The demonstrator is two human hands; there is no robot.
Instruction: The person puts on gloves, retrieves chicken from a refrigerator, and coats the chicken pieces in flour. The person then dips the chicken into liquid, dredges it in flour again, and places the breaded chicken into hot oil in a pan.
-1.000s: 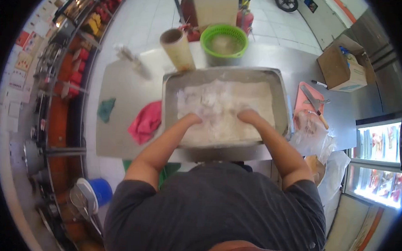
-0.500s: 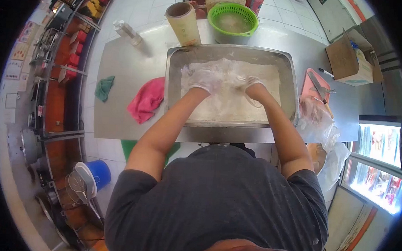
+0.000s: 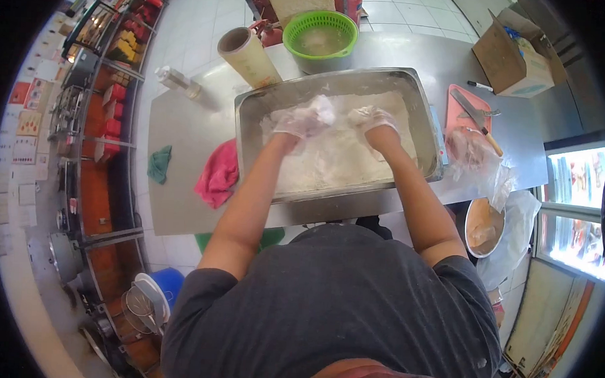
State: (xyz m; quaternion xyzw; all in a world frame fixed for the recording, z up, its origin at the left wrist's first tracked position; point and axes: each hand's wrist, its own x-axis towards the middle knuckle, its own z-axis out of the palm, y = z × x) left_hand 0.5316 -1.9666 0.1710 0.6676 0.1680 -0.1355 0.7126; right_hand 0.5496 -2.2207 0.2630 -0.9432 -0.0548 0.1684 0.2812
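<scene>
both gloved hands are inside the metal pan (image 3: 373, 81), over white powder (image 3: 337, 160), mid-table! the left hand (image 3: 309, 118) curls, powder-caked, the right hand (image 3: 374, 118) bends in alongside, apart from it; whether either pinches anything, one cannot tell. across the steel table (image 3: 191, 132): pink cloth (image 3: 217, 176) left, green basket (image 3: 320, 56) far, cardboard box (image 3: 500, 59) far right, pink tray (image 3: 457, 119) with a knife (image 3: 470, 108) right. tiled floor (image 3: 208, 32) beyond, shelves (image 3: 92, 201) left, lit cooler (image 3: 574, 245) right!

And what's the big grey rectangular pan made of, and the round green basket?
The big grey rectangular metal pan looks dull, perhaps stainless steel: soft sheen on its rim. The round green basket seems smooth plastic: bright, even colour and neat slots.
</scene>
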